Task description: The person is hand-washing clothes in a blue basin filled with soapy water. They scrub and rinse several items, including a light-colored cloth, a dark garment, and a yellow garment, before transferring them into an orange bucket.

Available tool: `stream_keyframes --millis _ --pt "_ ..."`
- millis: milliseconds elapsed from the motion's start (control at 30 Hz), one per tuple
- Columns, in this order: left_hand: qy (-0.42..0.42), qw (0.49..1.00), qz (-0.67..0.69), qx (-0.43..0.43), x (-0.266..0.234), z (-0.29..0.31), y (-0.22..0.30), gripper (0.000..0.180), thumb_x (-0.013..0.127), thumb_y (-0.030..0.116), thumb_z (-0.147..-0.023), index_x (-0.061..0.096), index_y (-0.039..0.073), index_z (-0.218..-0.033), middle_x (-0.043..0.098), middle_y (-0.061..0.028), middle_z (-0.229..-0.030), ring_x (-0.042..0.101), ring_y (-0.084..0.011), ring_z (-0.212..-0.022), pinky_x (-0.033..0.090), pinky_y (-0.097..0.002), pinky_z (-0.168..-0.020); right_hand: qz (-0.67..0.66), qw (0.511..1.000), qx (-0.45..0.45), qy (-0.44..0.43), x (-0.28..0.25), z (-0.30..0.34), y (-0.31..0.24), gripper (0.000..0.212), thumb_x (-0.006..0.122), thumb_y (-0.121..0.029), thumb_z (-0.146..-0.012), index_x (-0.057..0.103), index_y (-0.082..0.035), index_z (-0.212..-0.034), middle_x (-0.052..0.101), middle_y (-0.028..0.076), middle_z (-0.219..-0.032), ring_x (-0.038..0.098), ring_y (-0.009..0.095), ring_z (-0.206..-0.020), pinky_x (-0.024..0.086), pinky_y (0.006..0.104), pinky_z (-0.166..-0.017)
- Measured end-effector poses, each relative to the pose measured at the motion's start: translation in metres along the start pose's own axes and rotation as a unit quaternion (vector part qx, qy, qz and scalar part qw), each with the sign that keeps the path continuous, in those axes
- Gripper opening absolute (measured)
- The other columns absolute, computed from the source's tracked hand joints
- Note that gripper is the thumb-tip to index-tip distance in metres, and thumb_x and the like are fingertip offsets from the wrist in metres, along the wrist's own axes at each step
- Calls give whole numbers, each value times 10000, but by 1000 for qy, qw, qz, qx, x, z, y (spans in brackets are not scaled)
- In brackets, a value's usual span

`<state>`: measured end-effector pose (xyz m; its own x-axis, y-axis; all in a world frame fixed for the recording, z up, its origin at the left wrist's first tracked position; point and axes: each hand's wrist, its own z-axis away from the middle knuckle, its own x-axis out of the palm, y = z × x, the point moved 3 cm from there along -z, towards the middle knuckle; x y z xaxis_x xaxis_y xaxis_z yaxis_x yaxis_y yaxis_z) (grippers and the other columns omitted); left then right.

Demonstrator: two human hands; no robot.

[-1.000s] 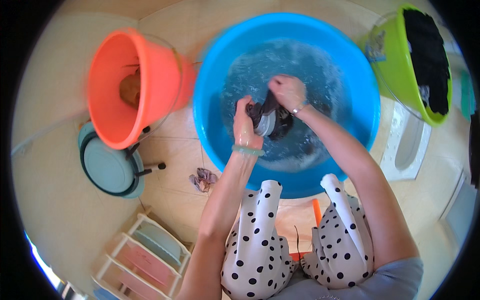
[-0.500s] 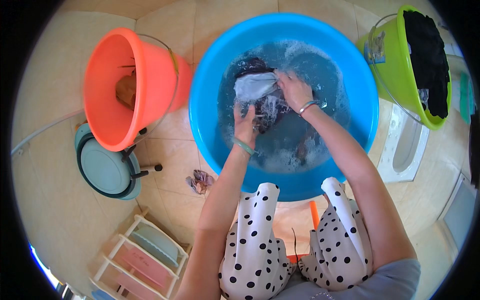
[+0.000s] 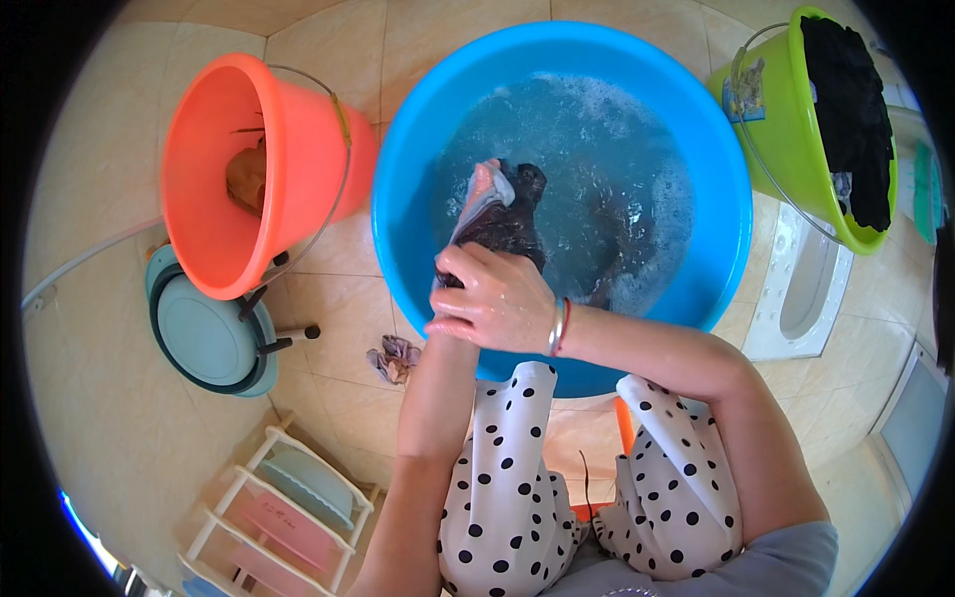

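Right hand (image 3: 497, 303) clamps a wet dark garment (image 3: 497, 214) at the near-left inside of the blue basin (image 3: 418, 129), lying over the left hand — its grip I cannot tell. Risks: soapy water (image 3: 607, 169) sloshing over the near rim onto the tiled floor (image 3: 338, 308) — slippery; cloth slipping free.

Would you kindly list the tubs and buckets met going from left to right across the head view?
Teal basin leaning on the floor → orange bucket → blue tub of soapy water → green bucket holding dark cloth.
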<state>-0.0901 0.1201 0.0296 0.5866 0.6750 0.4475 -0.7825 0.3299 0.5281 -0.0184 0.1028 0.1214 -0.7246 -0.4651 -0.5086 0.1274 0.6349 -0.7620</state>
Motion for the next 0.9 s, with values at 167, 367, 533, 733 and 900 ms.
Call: stream_keyframes --millis 167,367,533,733,900 --pt "-220 967 108 74 -43 -19 -20 355 559 336 -963 544 88 -1217 571 -39 -1079 540 -147 -1020 443 -238 -872 45 995 1 91 9 -15 28 210 721 -236 -755 578 -113 -662 503 20 -734 602 175 -632 492 327 -499" --pt "31 994 38 96 -39 4 -17 307 532 283 -963 580 51 -1159 614 -48 -1037 603 -187 -907 492 -302 -814 22 995 11 100 20 -16 60 96 663 -184 -757 627 -122 -694 602 52 -732 643 244 -691 515 388 -541" --pt "97 994 -35 27 -5 7 -16 433 540 339 -961 527 19 -1252 592 -106 -1187 583 -244 -1080 471 -371 -921 129 929 336 -84 -11 30 192 269 544 -301 -897 665 -70 -830 676 150 -929 657 336 -830 537 428 -800" --pt "102 954 -281 -28 -52 9 14 652 516 534 -948 378 172 -1473 354 -198 -1450 401 -360 -1311 374 -476 -1047 116 927 352 49 -28 66 205 406 552 -249 -941 487 -131 -1324 582 200 -1178 585 357 -1075 473 435 -944" --pt "114 675 -669 290 -68 -15 -1 539 564 491 -931 487 246 -1406 322 -242 -1464 352 -389 -1351 350 -457 -1074 215 901 331 -181 -13 83 191 561 591 -59 -862 409 -139 -1388 514 233 -1265 564 402 -1081 471 454 -938"
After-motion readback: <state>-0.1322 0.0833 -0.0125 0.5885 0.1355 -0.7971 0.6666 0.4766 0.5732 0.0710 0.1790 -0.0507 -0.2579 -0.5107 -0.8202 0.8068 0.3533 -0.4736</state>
